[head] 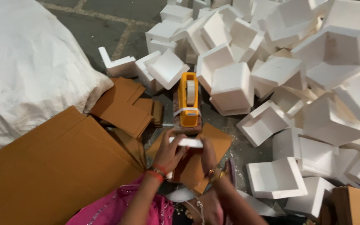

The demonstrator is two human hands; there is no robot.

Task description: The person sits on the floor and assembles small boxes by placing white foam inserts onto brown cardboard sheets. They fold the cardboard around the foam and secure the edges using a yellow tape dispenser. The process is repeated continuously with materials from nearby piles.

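Head view: both hands' grip, left hand (168, 151) and right hand (208, 153), seemingly clamped on white foam piece (189, 142).

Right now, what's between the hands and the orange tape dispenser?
Head view: nothing separate. A strip of white tape hangs off the orange tape dispenser above the white piece that left hand and right hand hold.

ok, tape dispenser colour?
Orange-yellow tape dispenser, white tape roll inside; clearest in the head view.

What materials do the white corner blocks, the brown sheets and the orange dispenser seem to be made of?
White corner blocks: probably foam, matte and grainy, with crumbs on the floor. Brown sheets: likely cardboard, flat and dull, with faint ribbing. Orange dispenser: apparently plastic, smooth and slightly glossy, carrying a pale tape roll.
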